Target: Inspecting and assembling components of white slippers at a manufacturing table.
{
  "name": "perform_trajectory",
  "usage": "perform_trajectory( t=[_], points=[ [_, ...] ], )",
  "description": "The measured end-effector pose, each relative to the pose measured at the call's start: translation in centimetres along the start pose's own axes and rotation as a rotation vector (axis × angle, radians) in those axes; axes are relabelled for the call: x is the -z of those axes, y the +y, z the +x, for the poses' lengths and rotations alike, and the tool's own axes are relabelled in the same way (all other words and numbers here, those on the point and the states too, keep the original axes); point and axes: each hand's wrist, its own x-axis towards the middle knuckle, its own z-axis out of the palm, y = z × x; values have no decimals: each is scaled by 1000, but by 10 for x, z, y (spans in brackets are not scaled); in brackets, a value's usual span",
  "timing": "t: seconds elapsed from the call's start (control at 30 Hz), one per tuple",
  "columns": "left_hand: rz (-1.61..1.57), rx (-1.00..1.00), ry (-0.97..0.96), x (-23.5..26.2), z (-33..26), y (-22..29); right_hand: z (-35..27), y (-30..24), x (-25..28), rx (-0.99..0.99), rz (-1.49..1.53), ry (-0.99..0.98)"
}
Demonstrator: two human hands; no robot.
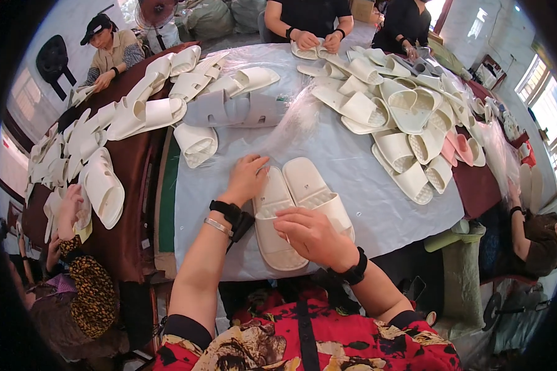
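In front of me a pair of cream slippers lies side by side on the plastic-covered table, heels pointing away. My left hand (247, 179) is at the heel of the left slipper (278, 248), its fingers bent against the outer edge. Over that slipper's strap hovers my right hand (309, 234), fingers curled in a pinch; something small and pale may be between the fingertips, too small to name. Just right of it, the right slipper (303, 179) is partly covered by the hand across its strap.
Light plastic sheeting (229, 260) covers the table. Many cream slippers are heaped at the right (408, 105) and along the left table (145, 114); a grey pair (235, 110) and pink slippers (458, 148) lie among them. Several people work around the tables; a person's hands (319, 42) hold slippers opposite.
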Motion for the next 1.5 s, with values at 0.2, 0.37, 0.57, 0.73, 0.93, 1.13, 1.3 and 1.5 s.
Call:
perform_trajectory(
  t=[0.2, 0.37, 0.57, 0.73, 0.93, 1.13, 1.3, 1.5],
  points=[
    [246, 117, -13, 5, 12, 2, -11, -33, 46, -69, -52, -95],
    [322, 175, 6, 7, 9, -3, -21, -63, 105, -170, -97, 102],
    [104, 50, 185, 23, -7, 24, -46, -48, 92, -455, -341, 101],
    [-459, 143, -365, 44, -46, 83, -83, -48, 47, -484, -333, -158],
    [-384, 125, -704, 53, -56, 86, -94, -55, 41, -595, -405, -467],
    [-464, 102, -986, 43, -56, 86, -91, -45, 20, -597, -412, -358],
    [-646, 187, -1055, 31, -67, 88, -93, -35, -3, -530, -350, -219],
    [-598, 258, -1040, 32, -62, 91, -91, -40, 6, -497, -314, -182]
  ],
)
